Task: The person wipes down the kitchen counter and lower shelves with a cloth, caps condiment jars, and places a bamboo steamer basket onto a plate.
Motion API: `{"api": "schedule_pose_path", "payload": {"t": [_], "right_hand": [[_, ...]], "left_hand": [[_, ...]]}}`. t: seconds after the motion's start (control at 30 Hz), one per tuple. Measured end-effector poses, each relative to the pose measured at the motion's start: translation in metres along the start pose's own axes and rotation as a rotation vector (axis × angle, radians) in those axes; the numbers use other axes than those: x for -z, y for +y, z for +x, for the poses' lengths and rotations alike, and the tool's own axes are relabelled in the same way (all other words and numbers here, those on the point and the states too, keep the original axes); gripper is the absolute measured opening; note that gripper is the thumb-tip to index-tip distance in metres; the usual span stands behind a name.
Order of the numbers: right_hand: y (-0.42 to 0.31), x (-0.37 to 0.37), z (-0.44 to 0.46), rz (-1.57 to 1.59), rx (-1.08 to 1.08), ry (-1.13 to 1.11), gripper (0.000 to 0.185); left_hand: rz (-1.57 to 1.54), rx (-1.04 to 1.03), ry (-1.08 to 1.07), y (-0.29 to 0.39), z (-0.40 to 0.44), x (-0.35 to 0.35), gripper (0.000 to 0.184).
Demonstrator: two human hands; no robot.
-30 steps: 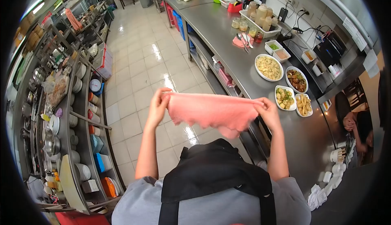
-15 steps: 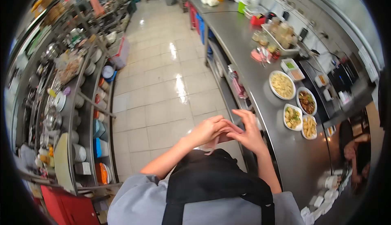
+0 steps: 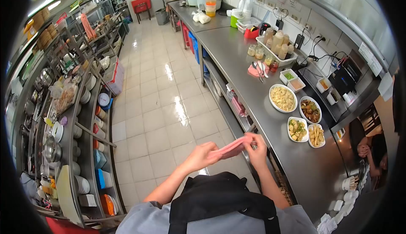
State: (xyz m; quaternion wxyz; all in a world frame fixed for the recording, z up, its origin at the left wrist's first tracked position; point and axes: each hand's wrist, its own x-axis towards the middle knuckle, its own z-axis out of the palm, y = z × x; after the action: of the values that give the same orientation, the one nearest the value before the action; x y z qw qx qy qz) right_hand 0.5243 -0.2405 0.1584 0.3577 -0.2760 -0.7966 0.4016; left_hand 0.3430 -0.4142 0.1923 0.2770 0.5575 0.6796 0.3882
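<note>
A pink cloth (image 3: 230,149), folded into a narrow bundle, is stretched between my two hands above the floor, left of the steel counter (image 3: 275,136). My left hand (image 3: 203,155) grips its left end, and my right hand (image 3: 256,148) pinches the right end. On the counter to the right stand a bowl of pale yellow food (image 3: 283,98), a bowl of brown food (image 3: 310,110) and two smaller white dishes, one with chunks and greens (image 3: 297,129), one with pale strips (image 3: 316,135).
Another pink cloth (image 3: 255,69) with utensils lies by small jars and a basket of bottles (image 3: 277,43). Shelves of dishes (image 3: 80,149) line the left side, across the tiled floor (image 3: 156,119). At the right edge, a person's hands (image 3: 363,150) show beyond the counter.
The pink cloth was spread wide between my raised hands, then bunched as they came together. Now it is a narrow folded bundle, with my hands lower and slightly apart.
</note>
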Motion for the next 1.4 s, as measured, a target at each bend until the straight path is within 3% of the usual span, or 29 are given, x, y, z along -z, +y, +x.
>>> {"api": "schedule_pose_path", "payload": {"t": [0.03,0.1,0.13,0.2,0.27,0.3,0.37,0.5,0.57,0.6,0.63,0.7,0.83,0.9,0.93,0.97,1.03,1.07,1.13,1.17,1.23,1.27,1.3,1.4], "right_hand": [[0.0,-0.004,0.001,-0.028,-0.006,0.297,0.027],[0.042,-0.015,-0.01,-0.021,-0.111,0.38,0.032],[0.055,-0.017,-0.017,0.365,-0.451,0.22,0.034],[0.044,-0.013,-0.021,1.025,-1.069,-0.099,0.05],[-0.003,-0.01,-0.021,1.362,-1.192,-0.266,0.058],[0.006,-0.021,-0.024,1.362,-1.189,-0.258,0.058],[0.016,-0.033,-0.028,1.372,-1.094,-0.264,0.057],[0.02,-0.024,-0.019,1.357,-0.864,-0.276,0.054],[0.022,-0.017,-0.017,1.339,-0.782,-0.258,0.053],[0.022,-0.014,-0.016,1.331,-0.76,-0.241,0.052],[0.023,-0.011,-0.016,1.314,-0.732,-0.225,0.052],[0.022,-0.007,-0.019,1.272,-0.673,-0.21,0.051],[0.033,0.008,-0.006,1.128,-0.456,-0.249,0.049],[0.054,0.021,0.004,1.112,-0.497,-0.229,0.048],[0.061,0.024,0.006,1.248,-0.904,-0.002,0.044],[0.069,0.025,0.011,1.248,-0.917,-0.01,0.044],[0.08,0.023,0.028,0.76,-0.44,0.171,0.048],[0.083,0.022,0.04,0.763,-0.451,0.158,0.048],[0.092,0.023,0.057,0.021,-0.126,0.094,0.059],[0.11,0.018,0.058,0.023,-0.139,0.09,0.059],[0.162,-0.003,0.066,-0.851,-0.075,-0.037,0.065],[0.172,-0.017,0.071,-0.934,-0.265,-0.186,0.07],[0.182,-0.026,0.079,-0.933,-0.274,-0.187,0.07],[0.205,-0.055,0.12,-1.118,-0.075,-0.136,0.073]], "left_hand": [[0.002,-0.01,0.003,0.005,0.006,-0.003,0.035],[-0.108,-0.124,0.213,0.018,0.022,-0.01,0.035],[-0.07,0.002,0.196,0.03,0.026,-0.012,0.033],[-0.041,-0.091,0.119,0.016,0.043,-0.035,0.032],[-0.049,-0.166,-0.051,-0.005,0.05,-0.063,0.033],[-0.057,-0.201,-0.137,-0.015,0.053,-0.076,0.033],[-0.095,-0.483,-0.318,0.016,0.035,-0.071,0.036],[-0.123,-0.555,-0.263,0.037,0.024,-0.046,0.045],[-0.363,-0.255,-0.192,0.044,0.015,-0.018,0.031],[-0.277,-0.296,-0.038,0.027,0.014,-0.016,0.023],[-0.279,-0.3,-0.038,0.014,0.014,-0.014,0.023],[-0.314,-0.101,0.194,-0.006,0.013,-0.011,0.016],[-0.29,0.047,0.297,-0.033,0.007,-0.01,0.015],[-0.308,0.108,0.333,-0.04,0.006,-0.009,0.014],[-0.308,0.119,0.335,-0.042,0.006,-0.009,0.014],[-0.239,0.097,0.356,-0.044,0.008,-0.008,0.014],[-0.17,0.095,0.383,-0.05,0.01,-0.004,0.014],[-0.124,0.091,0.383,-0.053,0.012,-0.002,0.013],[-0.079,0.098,0.376,-0.062,0.016,0.003,0.013],[-0.078,0.093,0.4,-0.069,0.017,0.005,0.013],[-0.083,0.088,0.412,-0.076,0.026,0.013,0.013],[-0.068,0.154,0.418,-0.076,0.029,0.02,0.013],[-0.05,0.219,0.428,-0.078,0.034,0.027,0.012],[-0.055,0.241,0.459,-0.097,0.057,0.045,0.013]]}}
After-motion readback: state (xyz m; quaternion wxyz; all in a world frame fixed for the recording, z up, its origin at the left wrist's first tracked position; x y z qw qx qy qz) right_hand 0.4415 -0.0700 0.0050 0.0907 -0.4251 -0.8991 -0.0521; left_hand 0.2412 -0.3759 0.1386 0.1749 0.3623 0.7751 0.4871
